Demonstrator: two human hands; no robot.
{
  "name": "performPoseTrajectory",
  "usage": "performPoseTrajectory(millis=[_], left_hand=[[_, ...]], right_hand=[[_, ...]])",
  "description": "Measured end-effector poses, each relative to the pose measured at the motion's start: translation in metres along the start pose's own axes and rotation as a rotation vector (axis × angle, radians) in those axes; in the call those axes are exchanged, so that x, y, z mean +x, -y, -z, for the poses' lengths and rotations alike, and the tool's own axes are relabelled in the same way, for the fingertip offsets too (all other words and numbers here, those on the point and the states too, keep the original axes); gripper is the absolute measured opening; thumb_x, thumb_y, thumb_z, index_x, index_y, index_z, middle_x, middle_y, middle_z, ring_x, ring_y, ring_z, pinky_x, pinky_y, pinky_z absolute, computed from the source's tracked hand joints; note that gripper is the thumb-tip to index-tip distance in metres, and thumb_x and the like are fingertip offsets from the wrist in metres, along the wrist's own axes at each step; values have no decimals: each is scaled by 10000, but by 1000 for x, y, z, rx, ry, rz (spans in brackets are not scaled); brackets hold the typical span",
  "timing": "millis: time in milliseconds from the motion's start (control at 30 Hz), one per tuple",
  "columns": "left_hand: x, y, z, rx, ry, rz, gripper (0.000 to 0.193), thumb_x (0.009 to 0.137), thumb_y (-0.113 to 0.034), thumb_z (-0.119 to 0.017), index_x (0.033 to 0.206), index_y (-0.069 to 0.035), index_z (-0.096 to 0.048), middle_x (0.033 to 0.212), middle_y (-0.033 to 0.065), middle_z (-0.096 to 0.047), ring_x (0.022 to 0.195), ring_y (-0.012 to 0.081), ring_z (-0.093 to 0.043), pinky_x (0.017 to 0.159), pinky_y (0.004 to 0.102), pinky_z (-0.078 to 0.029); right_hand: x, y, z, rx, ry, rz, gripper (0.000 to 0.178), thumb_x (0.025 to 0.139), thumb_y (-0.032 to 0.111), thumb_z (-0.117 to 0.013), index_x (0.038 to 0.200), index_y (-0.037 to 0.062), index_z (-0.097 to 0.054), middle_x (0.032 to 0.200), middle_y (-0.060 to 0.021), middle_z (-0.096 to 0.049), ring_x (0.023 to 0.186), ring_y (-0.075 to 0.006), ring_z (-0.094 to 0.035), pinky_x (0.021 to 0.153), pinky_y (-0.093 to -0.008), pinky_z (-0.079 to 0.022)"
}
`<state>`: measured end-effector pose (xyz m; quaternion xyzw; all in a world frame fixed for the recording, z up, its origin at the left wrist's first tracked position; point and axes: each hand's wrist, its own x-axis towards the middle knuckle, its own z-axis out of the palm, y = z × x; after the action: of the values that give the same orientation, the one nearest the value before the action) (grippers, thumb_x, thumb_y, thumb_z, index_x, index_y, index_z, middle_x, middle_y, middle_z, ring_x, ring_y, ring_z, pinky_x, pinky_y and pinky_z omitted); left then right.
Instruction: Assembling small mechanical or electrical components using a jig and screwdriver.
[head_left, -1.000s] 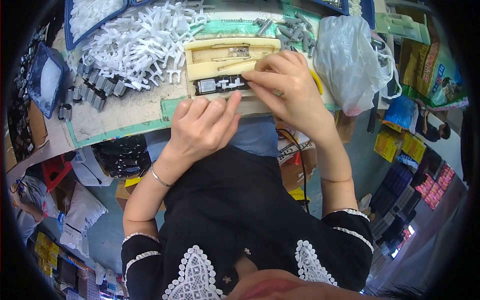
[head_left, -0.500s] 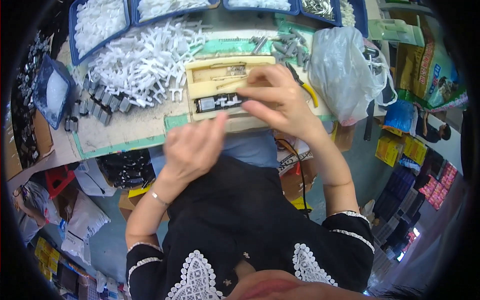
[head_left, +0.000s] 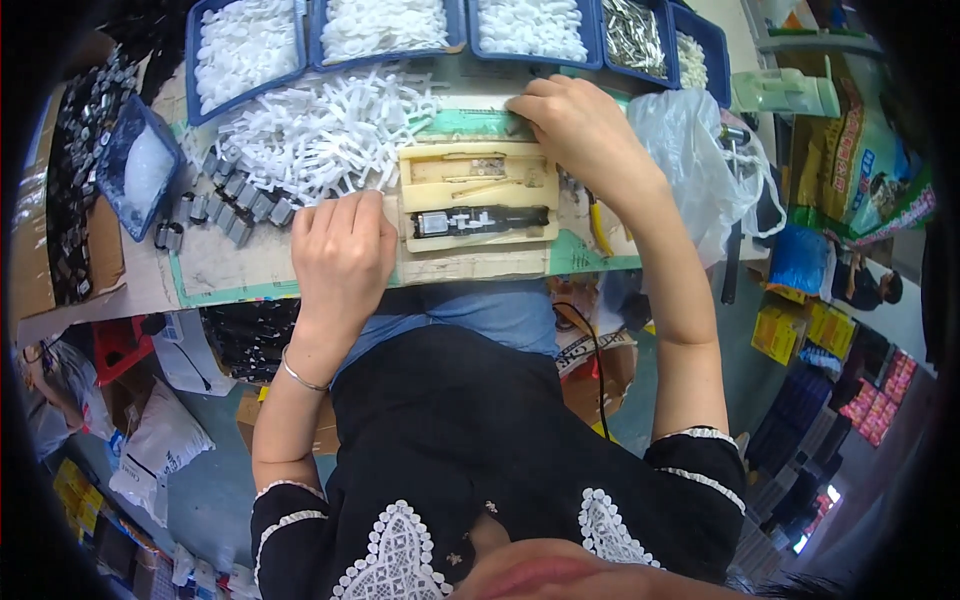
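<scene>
A cream-coloured fixture block (head_left: 480, 196) lies on the bench in front of me. In its lower slot sits a long black housing (head_left: 520, 221) with a silver motor and small white parts fitted inside. My left hand (head_left: 342, 245) is left of the block, fingers curled down at the near edge of a heap of white forked plastic pieces (head_left: 320, 135); its fingertips are hidden. Beyond the block's far right corner, my right hand (head_left: 580, 125) reaches over with bent fingers close together. Whatever its fingertips touch is out of sight, and the hand covers most of the grey cylinders there.
Blue trays (head_left: 388, 45) of small white and metal parts line the far edge. Small silver motors (head_left: 235, 200) lie at the left, beside a tilted blue bin (head_left: 140, 170). Yellow-handled pliers (head_left: 600, 228) and a clear plastic bag (head_left: 685, 165) are on the right.
My right hand has left the black housing and moved away to the far side of the block. My left hand has shifted left, from the block's near edge to the white pieces.
</scene>
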<state>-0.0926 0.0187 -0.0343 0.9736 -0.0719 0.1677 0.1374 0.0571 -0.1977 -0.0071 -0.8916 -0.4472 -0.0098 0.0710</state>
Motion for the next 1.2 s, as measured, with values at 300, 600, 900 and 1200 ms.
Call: performPoseTrajectory(millis=[300, 600, 900, 1200], left_hand=[[4, 14, 10, -774, -182, 402, 153, 765, 52, -617, 915, 27, -635, 775, 96, -626, 691, 152, -637, 592, 239, -509], [-8, 49, 54, -807, -433, 480, 104, 845, 48, -584, 948, 52, -598, 919, 63, -568, 763, 109, -571, 681, 217, -475], [-4, 160, 107, -247, -360, 475, 75, 810, -53, -631, 862, -4, -653, 796, 65, -654, 674, 129, -586, 595, 246, -455], [14, 196, 87, 187, -85, 74, 68, 707, -17, -636, 771, -39, -647, 735, 67, -618, 746, 238, -552, 635, 336, -456]], right_hand=[[-6, 21, 7, 747, -181, -392, 215, 836, 105, -586, 1011, -15, -620, 785, -56, -571, 720, -147, -561, 649, -283, -442], [-9, 40, -3, 1391, -380, -525, 171, 858, 20, -588, 1021, -30, -608, 898, -62, -608, 718, -110, -603, 656, -226, -507], [-2, 41, 2, 1243, -414, -390, 197, 743, -99, -660, 934, -49, -651, 1011, -113, -602, 859, -140, -595, 749, -237, -515], [4, 55, 4, 1208, -463, -348, 218, 741, -120, -655, 947, -52, -636, 1032, -142, -605, 897, -180, -618, 775, -255, -525]])
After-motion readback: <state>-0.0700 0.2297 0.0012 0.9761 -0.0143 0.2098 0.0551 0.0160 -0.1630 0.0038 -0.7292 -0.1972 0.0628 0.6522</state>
